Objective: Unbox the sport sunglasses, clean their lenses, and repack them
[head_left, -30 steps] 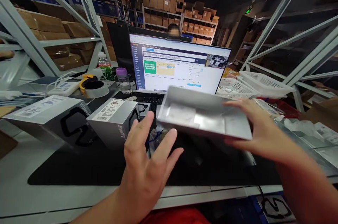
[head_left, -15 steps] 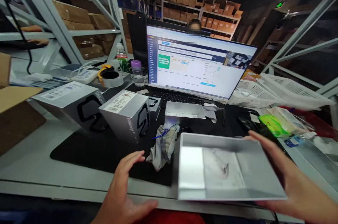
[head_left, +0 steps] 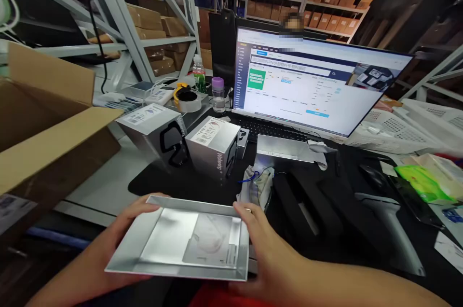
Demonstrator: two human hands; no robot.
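Between my hands is an open silver box (head_left: 159,239), tilted toward me over the table's near edge. A clear plastic bag (head_left: 213,239) with something thin inside lies in it, pressed to its floor. My left hand (head_left: 126,225) grips the box's left wall, and my right hand (head_left: 258,234) grips its right wall; some fingers of both are hidden behind it. Just beyond lies a grey cloth pouch (head_left: 255,186) with a blue cord. Two closed silver boxes stand on the black mat, one farther left (head_left: 152,128) and one nearer the middle (head_left: 210,147). A black padded insert (head_left: 300,201) lies right of the pouch.
A large open cardboard carton (head_left: 61,138) stands at the left. Beyond the mat are a keyboard (head_left: 275,129) and a monitor (head_left: 300,85). A handheld scanner (head_left: 394,230) and a phone (head_left: 415,201) lie at the right. Another silver tray-like box (head_left: 285,150) sits before the keyboard. White baskets (head_left: 394,126) stand behind.
The silver box has moved left and toward me. My left hand, open and apart from it before, now holds its left side. The view has turned left; the black insert and scanner now show.
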